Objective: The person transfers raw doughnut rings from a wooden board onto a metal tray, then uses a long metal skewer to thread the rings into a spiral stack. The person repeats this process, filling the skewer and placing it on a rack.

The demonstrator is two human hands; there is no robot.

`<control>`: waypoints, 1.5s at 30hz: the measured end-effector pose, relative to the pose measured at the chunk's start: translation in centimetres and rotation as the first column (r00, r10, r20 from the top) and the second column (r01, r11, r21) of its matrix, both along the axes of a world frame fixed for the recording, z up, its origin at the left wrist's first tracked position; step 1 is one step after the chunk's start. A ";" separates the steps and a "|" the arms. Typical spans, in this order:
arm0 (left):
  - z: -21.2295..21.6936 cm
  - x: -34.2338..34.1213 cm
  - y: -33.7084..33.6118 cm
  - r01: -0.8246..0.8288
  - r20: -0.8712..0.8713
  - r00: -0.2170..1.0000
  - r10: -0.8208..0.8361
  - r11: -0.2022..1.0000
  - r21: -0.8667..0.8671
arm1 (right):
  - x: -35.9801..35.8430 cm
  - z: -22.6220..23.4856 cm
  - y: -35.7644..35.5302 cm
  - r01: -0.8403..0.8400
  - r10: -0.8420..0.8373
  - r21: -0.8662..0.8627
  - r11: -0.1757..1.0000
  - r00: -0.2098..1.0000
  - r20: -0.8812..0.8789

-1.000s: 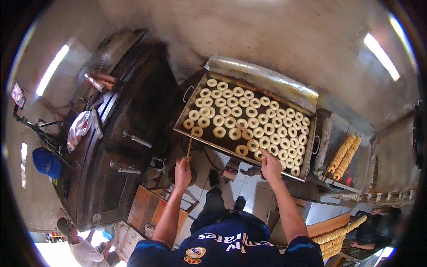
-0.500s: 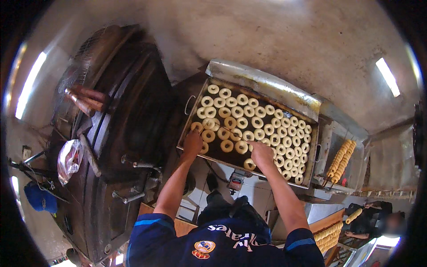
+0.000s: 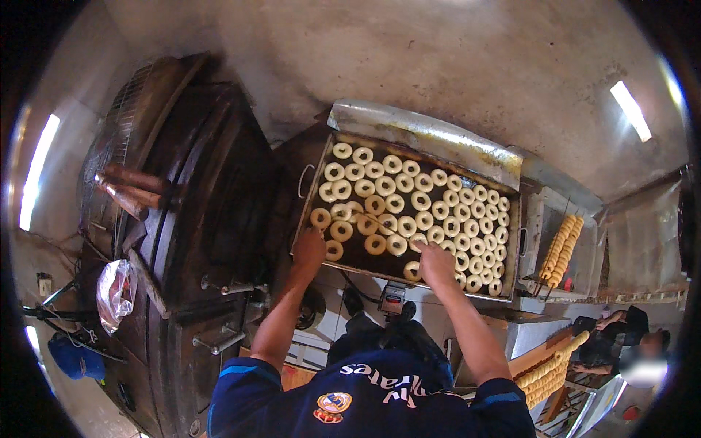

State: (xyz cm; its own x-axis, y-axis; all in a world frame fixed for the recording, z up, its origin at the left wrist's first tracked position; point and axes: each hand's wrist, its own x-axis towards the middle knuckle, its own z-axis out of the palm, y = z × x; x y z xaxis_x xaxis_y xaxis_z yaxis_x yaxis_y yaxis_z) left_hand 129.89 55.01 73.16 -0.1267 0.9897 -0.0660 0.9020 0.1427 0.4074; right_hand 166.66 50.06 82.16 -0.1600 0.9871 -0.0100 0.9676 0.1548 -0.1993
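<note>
Both hands reaching over near edge of fryer tray [image 3: 319, 162], full of dough rings [image 3: 409, 204]. Left hand [image 3: 309, 250] fingers curled near-left corner, grip unclear; right hand [image 3: 436, 263] fingers pinching a stick [image 3: 400, 228], near-centre.

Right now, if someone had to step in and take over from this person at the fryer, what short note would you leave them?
Left hand: at the near left edge of the rectangular metal frying tray, fingers closed as if on a thin stick, though no stick is clear enough to confirm.
Right hand: reaching over the near edge, fingers down by a golden ring.
Pale ring-shaped dough pieces float in rows across the dark oil; those near the hands look browner, the far and right ones paler.
Finished golden rings threaded on rods hang right of the tray.
Left, probably: most rings are pale and in the oil.
</note>
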 end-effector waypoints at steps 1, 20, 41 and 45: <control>0.0 -0.3 -0.2 -0.005 0.011 1.000 0.005 1.000 -0.007 | 0.2 0.2 -0.1 -0.007 0.006 -0.007 1.000 1.000 -0.014; 1.2 -2.7 1.8 -0.008 -0.005 1.000 0.009 0.988 0.154 | -0.3 1.4 0.3 0.076 -0.077 -0.018 0.997 0.995 -0.065; 1.9 2.9 -2.3 -0.221 0.391 0.911 0.129 0.954 0.202 | 0.7 -1.5 -3.3 0.162 -0.161 -0.023 0.987 0.941 -0.297; 0.4 7.7 -5.2 -0.275 0.633 0.751 0.187 0.960 0.043 | 2.8 -4.3 -8.6 0.263 -0.195 0.090 0.960 0.867 -0.458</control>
